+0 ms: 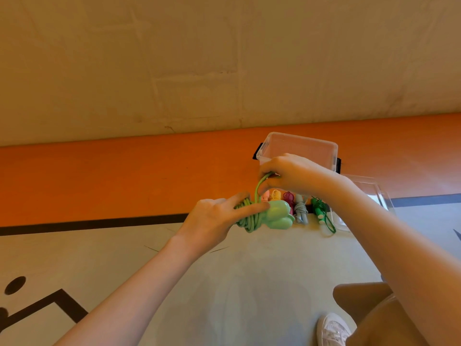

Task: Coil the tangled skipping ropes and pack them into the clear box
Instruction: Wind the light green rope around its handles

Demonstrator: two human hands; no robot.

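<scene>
**A:** status on the hands?

**B:** I'm seeing the left hand (217, 216) gripping the coiled bundle of the mint green skipping rope (247, 218), fingers wrapping over the coils, index finger lying along the top toward the mint green handles (279, 214). Handles are sitting side by side, sticking out to the right of the coil. Bundle is being held above the floor (224, 270), in front of the orange wall band (124, 176).

**A:** right?

**B:** The right hand (291, 174) is pinching the loose end of the same rope, holding a strand that's running up from the coil to the fingertips. It's sitting above the bundle.

**A:** box?

**B:** The clear box (299, 146) is sitting open on the floor against the wall, directly behind the right hand. Black latches are showing on both ends. A clear lid (374, 193) is lying just to its right.

**A:** other ropes?

**B:** A row is lying on the floor in front of the box: yellow rope (275, 195), maroon rope (288, 196), grey-blue rope (301, 211), dark green rope (321, 213). Something pink at the left end, can't tell what. All are outside the box as far as I'm seeing.

**A:** anything else?

**B:** A white shoe (333, 330) is showing bottom right.
</scene>
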